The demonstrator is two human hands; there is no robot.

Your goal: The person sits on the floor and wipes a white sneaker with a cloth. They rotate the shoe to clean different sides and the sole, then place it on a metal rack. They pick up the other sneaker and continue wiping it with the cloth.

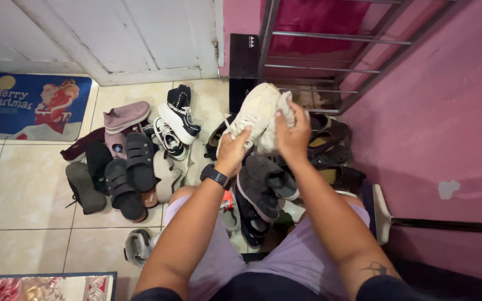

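Both my hands hold up a cream-white sneaker (pixel 258 108) in front of a metal shoe rack (pixel 330 56). My left hand (pixel 233 150), with a black watch on its wrist, grips the sneaker from below near the laces. My right hand (pixel 293 134) presses a pale cloth (pixel 274 131) against the sneaker's side. Under my hands lie dark grey slip-on shoes (pixel 266 187) and black sandals (pixel 330 139) on the floor.
A heap of footwear spreads to the left: black slide sandals (pixel 132 173), a pink sneaker (pixel 125 116), black-and-white high-tops (pixel 178 114). A blue doormat (pixel 29 106) lies before a white door (pixel 112 33). A pink wall (pixel 441 111) rises on the right, with a dustpan (pixel 383 214) against it.
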